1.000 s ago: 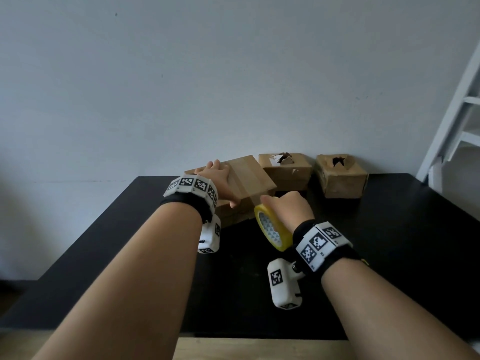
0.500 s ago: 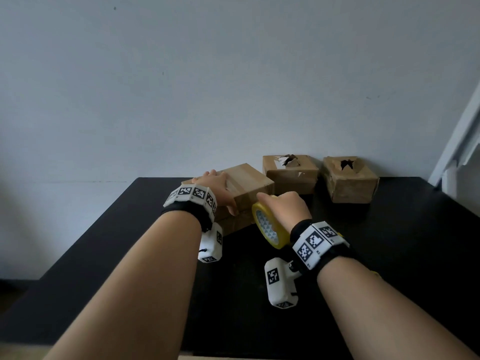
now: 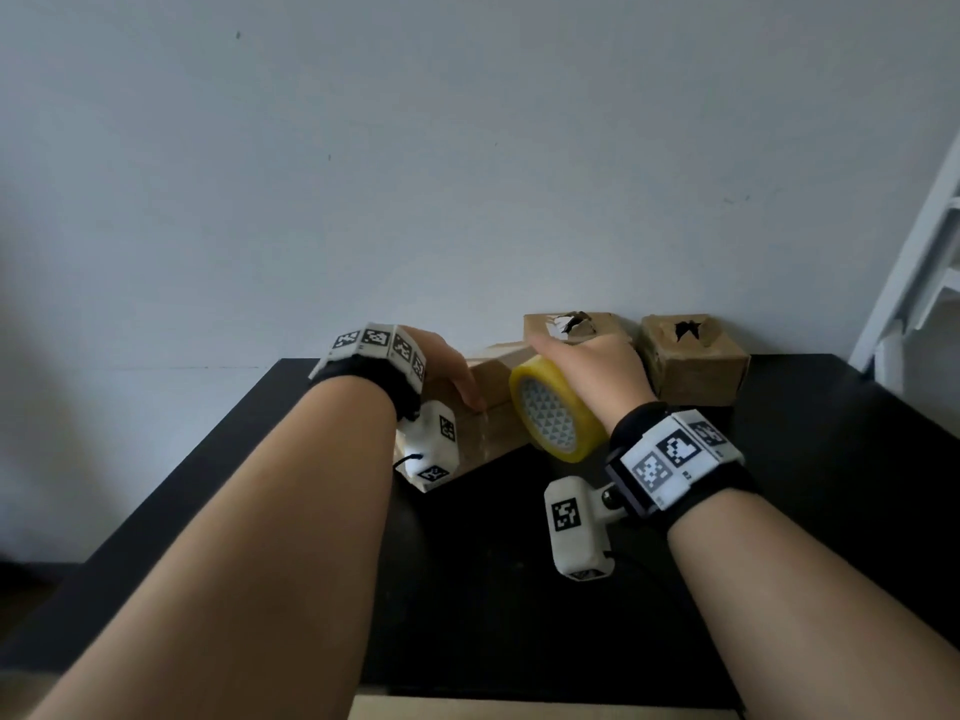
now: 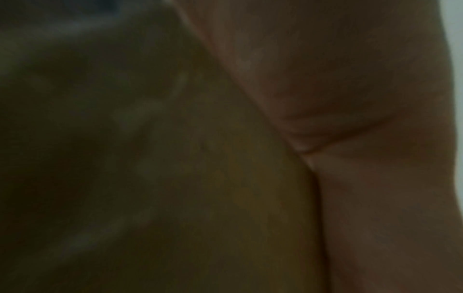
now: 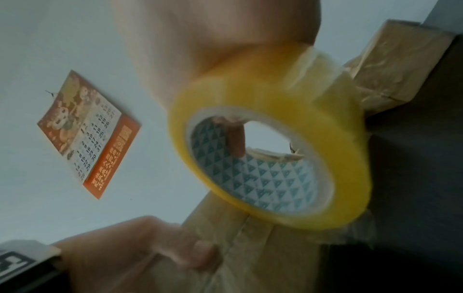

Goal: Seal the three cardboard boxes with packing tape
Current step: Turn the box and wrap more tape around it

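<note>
- Since a moment ago the nearest cardboard box has dropped from its tilt and lies lower on the black surface, and the tape roll has risen to its top edge.
- It looks light, hollow and easily dented; best steadied flat from above.
- Two more boxes stand by the wall, tops torn open.
- Smooth and stiff, the roll should be held through its core.
- Right hand: fingers curl round the roll, one inside the core.
- Left hand: fingers extended, pressing the box.
</note>
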Demonstrator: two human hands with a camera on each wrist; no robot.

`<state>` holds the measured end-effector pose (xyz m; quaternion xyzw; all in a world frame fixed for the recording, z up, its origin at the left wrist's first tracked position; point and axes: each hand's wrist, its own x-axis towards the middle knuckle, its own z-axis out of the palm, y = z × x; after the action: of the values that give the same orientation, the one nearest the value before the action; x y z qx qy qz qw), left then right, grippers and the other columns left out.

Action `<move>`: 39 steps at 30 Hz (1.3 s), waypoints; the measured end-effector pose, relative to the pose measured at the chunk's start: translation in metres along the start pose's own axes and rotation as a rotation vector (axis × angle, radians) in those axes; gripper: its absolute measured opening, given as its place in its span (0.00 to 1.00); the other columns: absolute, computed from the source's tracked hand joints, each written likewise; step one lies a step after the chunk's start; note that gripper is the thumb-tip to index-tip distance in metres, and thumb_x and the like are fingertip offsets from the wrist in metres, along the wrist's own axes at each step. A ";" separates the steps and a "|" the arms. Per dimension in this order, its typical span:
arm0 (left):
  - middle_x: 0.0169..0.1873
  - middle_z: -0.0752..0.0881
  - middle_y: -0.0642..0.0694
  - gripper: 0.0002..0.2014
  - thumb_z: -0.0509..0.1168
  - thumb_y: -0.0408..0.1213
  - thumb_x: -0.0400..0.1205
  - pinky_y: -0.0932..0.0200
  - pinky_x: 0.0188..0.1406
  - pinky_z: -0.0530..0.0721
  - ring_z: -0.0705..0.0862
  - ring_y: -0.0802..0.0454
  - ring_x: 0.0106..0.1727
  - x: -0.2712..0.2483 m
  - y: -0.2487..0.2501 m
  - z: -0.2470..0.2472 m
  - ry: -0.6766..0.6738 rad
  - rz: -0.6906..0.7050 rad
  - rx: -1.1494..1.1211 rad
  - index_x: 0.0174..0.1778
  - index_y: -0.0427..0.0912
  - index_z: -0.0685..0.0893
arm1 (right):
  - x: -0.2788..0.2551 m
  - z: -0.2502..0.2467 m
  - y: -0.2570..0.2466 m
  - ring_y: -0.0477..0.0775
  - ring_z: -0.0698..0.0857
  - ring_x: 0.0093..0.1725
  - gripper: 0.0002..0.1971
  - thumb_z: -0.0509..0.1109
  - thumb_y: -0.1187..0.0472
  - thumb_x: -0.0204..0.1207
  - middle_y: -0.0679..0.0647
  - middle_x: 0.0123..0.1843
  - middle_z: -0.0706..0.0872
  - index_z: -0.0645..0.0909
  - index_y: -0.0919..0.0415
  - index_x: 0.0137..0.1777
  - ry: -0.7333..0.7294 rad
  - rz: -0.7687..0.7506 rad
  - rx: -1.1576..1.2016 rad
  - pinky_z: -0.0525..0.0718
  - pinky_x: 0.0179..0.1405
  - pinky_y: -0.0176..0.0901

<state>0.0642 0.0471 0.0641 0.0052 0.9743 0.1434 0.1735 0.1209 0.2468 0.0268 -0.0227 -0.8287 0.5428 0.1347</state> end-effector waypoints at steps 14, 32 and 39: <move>0.46 0.85 0.32 0.37 0.78 0.61 0.64 0.51 0.51 0.83 0.86 0.37 0.55 -0.010 -0.001 -0.005 0.171 0.023 -0.001 0.55 0.31 0.85 | -0.027 -0.014 -0.019 0.51 0.86 0.43 0.13 0.72 0.48 0.81 0.53 0.44 0.89 0.89 0.58 0.45 -0.082 0.007 0.220 0.84 0.52 0.48; 0.82 0.58 0.41 0.75 0.79 0.66 0.56 0.42 0.80 0.59 0.59 0.41 0.82 -0.026 -0.003 0.043 0.460 0.043 0.485 0.84 0.38 0.36 | -0.003 0.009 -0.058 0.72 0.88 0.55 0.32 0.75 0.43 0.75 0.73 0.57 0.88 0.85 0.78 0.59 0.012 0.006 0.086 0.85 0.61 0.66; 0.72 0.71 0.40 0.68 0.79 0.62 0.59 0.46 0.71 0.72 0.71 0.41 0.72 -0.032 -0.005 0.047 0.538 0.081 0.567 0.83 0.38 0.44 | -0.008 0.001 -0.066 0.63 0.88 0.54 0.23 0.79 0.46 0.70 0.59 0.50 0.88 0.84 0.66 0.52 -0.023 0.069 0.003 0.87 0.58 0.54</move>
<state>0.1100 0.0533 0.0315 0.0533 0.9850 -0.1285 -0.1023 0.1354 0.2174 0.0844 -0.0448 -0.8280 0.5488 0.1062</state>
